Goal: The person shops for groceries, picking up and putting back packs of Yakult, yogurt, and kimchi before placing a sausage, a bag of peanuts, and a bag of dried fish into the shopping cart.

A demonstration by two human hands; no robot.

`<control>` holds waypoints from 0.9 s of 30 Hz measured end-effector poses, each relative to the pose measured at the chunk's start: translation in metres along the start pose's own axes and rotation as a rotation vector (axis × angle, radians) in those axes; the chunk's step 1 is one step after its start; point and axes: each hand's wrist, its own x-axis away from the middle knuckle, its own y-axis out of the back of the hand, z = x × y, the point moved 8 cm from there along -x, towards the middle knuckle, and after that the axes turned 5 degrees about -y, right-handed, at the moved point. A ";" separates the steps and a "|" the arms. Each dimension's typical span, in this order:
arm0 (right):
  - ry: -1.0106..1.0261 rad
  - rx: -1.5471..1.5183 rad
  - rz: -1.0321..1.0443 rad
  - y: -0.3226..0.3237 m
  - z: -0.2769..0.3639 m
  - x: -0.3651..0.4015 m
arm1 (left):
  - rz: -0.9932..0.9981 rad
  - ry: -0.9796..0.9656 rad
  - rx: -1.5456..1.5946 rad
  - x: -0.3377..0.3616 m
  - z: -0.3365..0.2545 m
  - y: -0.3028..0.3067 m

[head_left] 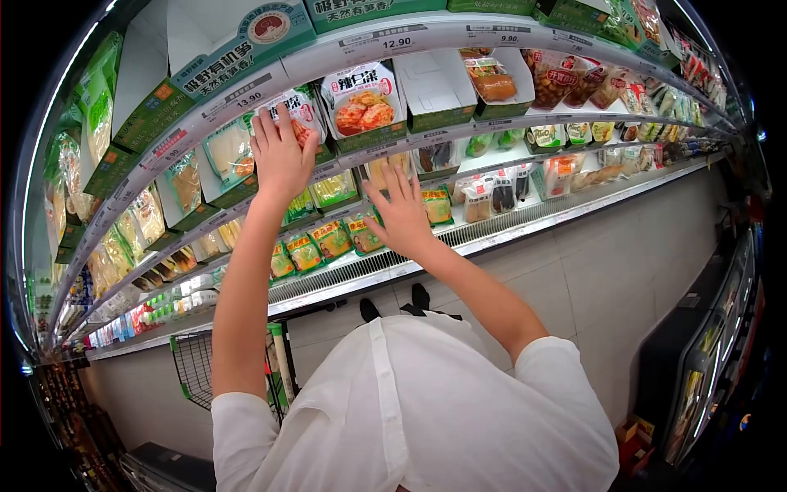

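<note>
My left hand (283,156) reaches up to the middle shelf, its fingers outstretched over the front of a kimchi packet (305,115) and covering part of it. Just to the right, a second kimchi packet (361,100) with a black and white label stands in a green cardboard box. Lower down, my right hand (402,211) is held palm forward with fingers spread, in front of the lower shelves. It overlaps a pale packet in this view. Yellow and green packets (334,239) line the bottom shelf beside it.
White price rails (393,41) curve across the shelf fronts. An open display box (430,88) stands right of the kimchi, with bagged brown food (561,78) farther along. A wire shopping cart (193,369) is at lower left. A dark-framed display case (697,344) stands at right.
</note>
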 end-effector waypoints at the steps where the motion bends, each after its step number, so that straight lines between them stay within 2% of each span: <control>1: -0.034 -0.041 0.084 -0.009 -0.008 0.015 | 0.024 -0.002 0.007 0.008 -0.002 -0.001; 4: -0.082 -0.082 0.162 -0.005 -0.031 0.056 | 0.047 -0.024 0.124 0.051 -0.025 0.014; 5: -0.089 -0.071 0.146 -0.001 -0.042 0.069 | 0.037 -0.027 0.162 0.069 -0.034 0.020; 7: -0.232 -0.242 0.072 0.014 -0.081 0.089 | 0.028 0.002 0.316 0.111 -0.047 0.023; 9: -0.342 -0.384 -0.051 0.046 -0.126 0.096 | 0.078 0.088 0.509 0.154 -0.058 0.018; 11: -0.469 -0.401 -0.214 0.103 -0.179 0.083 | 0.186 0.226 0.621 0.197 -0.066 0.004; 12: -0.504 -0.307 -0.336 0.137 -0.206 0.072 | 0.201 0.245 0.618 0.214 -0.069 -0.002; 13: -0.612 -0.462 -0.437 0.164 -0.240 0.062 | 0.198 0.237 0.622 0.228 -0.074 -0.007; 14: -0.680 -0.447 -0.486 0.200 -0.261 0.046 | 0.203 0.301 0.745 0.241 -0.076 -0.016; 16: -0.647 -0.577 -0.676 0.244 -0.323 0.013 | 0.203 0.358 0.869 0.255 -0.082 -0.020; 18: -0.686 -0.569 -0.644 0.276 -0.378 -0.028 | 0.231 0.358 0.874 0.258 -0.091 -0.021; 19: -0.670 -0.686 -0.671 0.278 -0.415 -0.050 | 0.225 0.348 0.895 0.258 -0.094 -0.021; 21: -0.623 -0.588 -0.613 0.293 -0.434 -0.084 | 0.196 0.352 0.953 0.255 -0.100 -0.015; 23: -0.615 -0.878 -0.596 0.290 -0.438 -0.105 | 0.186 0.353 0.965 0.252 -0.104 -0.004; 27: -0.655 -1.004 -0.550 0.285 -0.427 -0.099 | 0.190 0.322 1.013 0.247 -0.096 0.005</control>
